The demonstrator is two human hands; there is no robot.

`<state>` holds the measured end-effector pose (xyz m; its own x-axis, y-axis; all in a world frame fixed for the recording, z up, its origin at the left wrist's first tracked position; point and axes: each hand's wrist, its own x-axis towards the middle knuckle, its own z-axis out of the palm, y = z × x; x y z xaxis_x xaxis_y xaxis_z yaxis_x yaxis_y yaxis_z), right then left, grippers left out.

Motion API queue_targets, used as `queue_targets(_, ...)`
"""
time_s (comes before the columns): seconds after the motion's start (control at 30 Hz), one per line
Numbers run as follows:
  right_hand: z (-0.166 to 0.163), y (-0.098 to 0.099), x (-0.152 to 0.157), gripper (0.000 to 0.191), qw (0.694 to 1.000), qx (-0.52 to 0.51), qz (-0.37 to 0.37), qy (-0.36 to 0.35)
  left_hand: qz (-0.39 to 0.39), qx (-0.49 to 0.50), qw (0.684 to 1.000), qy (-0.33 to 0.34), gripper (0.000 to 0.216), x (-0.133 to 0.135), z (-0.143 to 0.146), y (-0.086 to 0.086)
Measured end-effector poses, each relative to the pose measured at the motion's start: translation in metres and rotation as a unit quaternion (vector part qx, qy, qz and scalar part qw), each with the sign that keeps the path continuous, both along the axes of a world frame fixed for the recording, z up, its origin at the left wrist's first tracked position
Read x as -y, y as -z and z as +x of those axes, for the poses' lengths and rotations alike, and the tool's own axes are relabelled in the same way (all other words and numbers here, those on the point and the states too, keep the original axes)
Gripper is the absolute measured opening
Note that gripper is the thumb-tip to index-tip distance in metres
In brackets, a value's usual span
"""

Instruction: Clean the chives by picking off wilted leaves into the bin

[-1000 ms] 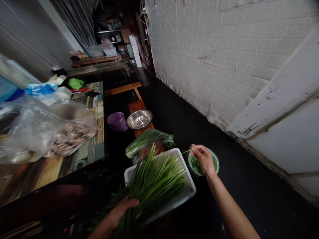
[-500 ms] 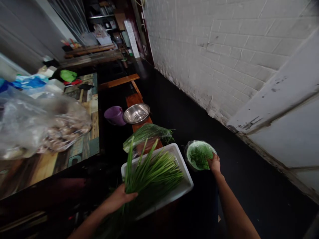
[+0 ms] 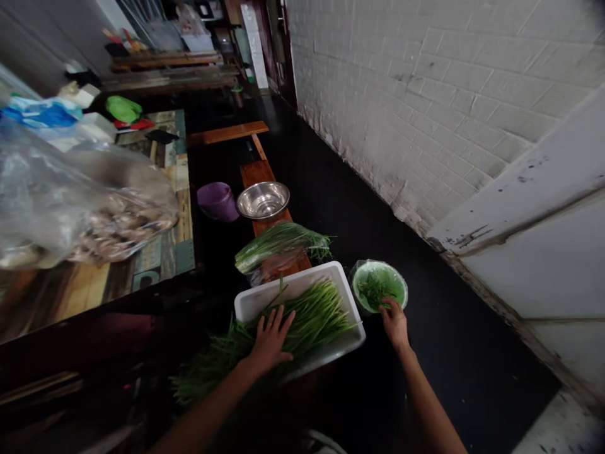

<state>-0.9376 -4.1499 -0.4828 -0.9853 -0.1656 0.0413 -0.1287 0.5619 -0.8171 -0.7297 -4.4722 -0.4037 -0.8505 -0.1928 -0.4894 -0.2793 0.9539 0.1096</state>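
While the left hand (image 3: 271, 334) lies flat on the green stalks (image 3: 316, 315) with its fingers spread, its grip is released: it presses and holds nothing.

Stalks: long, thin, laid lengthwise in the white tray (image 3: 258, 301). One end of the bunch points to the tray's far right corner. The other end spills over the near left edge toward the person. The tray's far left corner shows bare white.

Right hand (image 3: 394, 323): at the near rim of the green bowl (image 3: 397, 284), fingertips at or just over the edge. I cannot tell whether this grip is clenched on anything (fingers foreshortened, light poor).

Green bowl: lined with clear film that ruffles over the rim, with a small heap of dark green trimmings inside. It sits just beside the tray's right side. What it stands on is too dark to tell.

Beyond the tray, along the narrow wooden worktop (image 3: 262, 173):
- bagged greens (image 3: 281, 243), a bundle in clear plastic lying crosswise against the tray's far edge
- steel bowl (image 3: 263, 200), inside showing only bare metal
- purple bucket (image 3: 217, 200), just left of the steel bowl, contents hidden

Far left, on a plank worktop (image 3: 182, 208): a large clear bag (image 3: 94, 208) of pale brown pieces, too blurred to identify.

Right side: white brick wall (image 3: 401, 94) above a dark floor (image 3: 340, 214).
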Motion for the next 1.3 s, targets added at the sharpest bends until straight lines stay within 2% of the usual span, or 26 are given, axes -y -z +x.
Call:
queue_targets(0.13, 0.018, -0.011, 0.003, 0.04, 0.999, 0.027, 0.034, 0.015, 0.065, 0.004, 0.998, -0.026, 0.096, 0.009, 0.005, -0.003)
queue_targets(0.2, 0.026, -0.016, 0.01, 0.039, 0.998, 0.046, 0.032, -0.003, 0.097, -0.037, 0.994, -0.046, 0.083, 0.017, 0.008, -0.001)
queue_targets(0.33, 0.051, -0.021, 0.038, 0.03, 0.982, 0.1, 0.071, -0.146, 0.147, -0.148, 0.973, -0.104, 0.051, 0.037, 0.013, 0.01)
queue_targets(0.4, 0.065, -0.021, 0.059, 0.024, 0.966, 0.099, 0.111, -0.213, 0.157, -0.172, 0.966, -0.112, 0.043, 0.046, 0.012, 0.013)
queue_targets(0.5, 0.073, -0.024, 0.093, 0.022, 0.954, 0.095, 0.134, -0.253, 0.164, -0.186, 0.963, -0.107, 0.04, 0.052, 0.006, 0.01)
queue_targets(0.6, 0.053, -0.031, 0.129, 0.026, 0.954, 0.09, 0.168, -0.231, 0.172, -0.173, 0.965, -0.094, 0.04, 0.047, -0.001, 0.003)
queue_targets(0.7, 0.012, -0.036, 0.166, 0.034, 0.956, 0.089, 0.219, -0.173, 0.176, -0.143, 0.971, -0.081, 0.048, 0.029, -0.009, -0.002)
queue_targets(0.8, -0.022, -0.035, 0.202, 0.029, 0.944, 0.117, 0.272, -0.144, 0.171, -0.108, 0.976, -0.077, 0.061, 0.006, -0.017, -0.005)
queue_targets(0.9, -0.034, -0.033, 0.223, 0.02, 0.935, 0.131, 0.296, -0.143, 0.17, -0.085, 0.979, -0.075, 0.067, -0.01, -0.026, -0.006)
queue_targets(1.03, -0.034, -0.036, 0.21, 0.019, 0.944, 0.104, 0.279, -0.145, 0.18, -0.073, 0.978, -0.076, 0.067, -0.014, -0.037, -0.005)
queue_targets(1.17, -0.04, -0.047, 0.162, 0.026, 0.964, 0.072, 0.218, -0.135, 0.192, -0.075, 0.976, -0.069, 0.07, -0.012, -0.053, -0.002)
queue_targets(1.3, -0.055, -0.054, 0.105, 0.042, 0.982, 0.033, 0.169, -0.079, 0.196, -0.061, 0.977, -0.057, 0.074, -0.015, -0.065, 0.004)
